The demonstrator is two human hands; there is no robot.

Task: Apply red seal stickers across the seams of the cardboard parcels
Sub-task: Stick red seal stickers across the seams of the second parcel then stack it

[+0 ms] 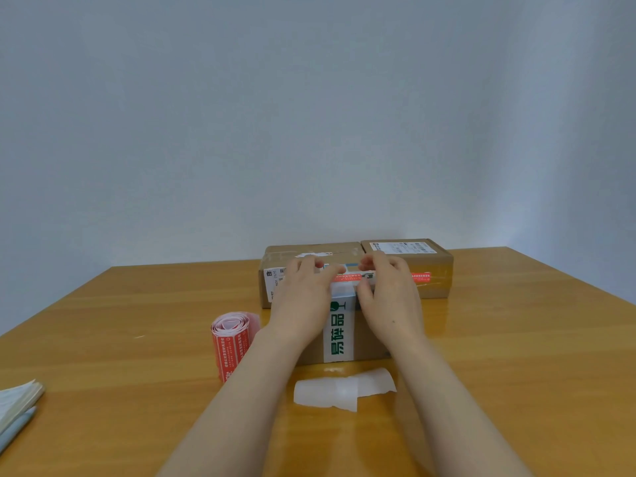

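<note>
The left hand (pixel 303 290) lies on the left end of the red seal sticker (pixel 347 277), with its index finger stretched out flat along the sticker, so it is pressing and not gripping. The right hand (pixel 389 290) is at the right end of the sticker, with its fingers curled above it and the thumb below. I cannot tell whether it pinches this end or only pushes it down.

The sticker is stretched between the two hands on top of the near parcel (pixel 370 335). Its long axis runs left to right, and it crosses the white tape (pixel 339 335), which runs from near to far over the seam. Both hands are equally near to it, one on each end, so I judge the next move is to smooth it outward from the middle and keep it square to the tape.

Behind this parcel stand the far left parcel (pixel 309 251) and the far right parcel (pixel 430 256), which touch each other. The far right one already carries a second red sticker (pixel 420 276). The sticker roll (pixel 230 339) stands just left of the near parcel. A piece of white backing paper (pixel 344 390) lies on the table (pixel 516 339) near the person, between the forearms.
</note>
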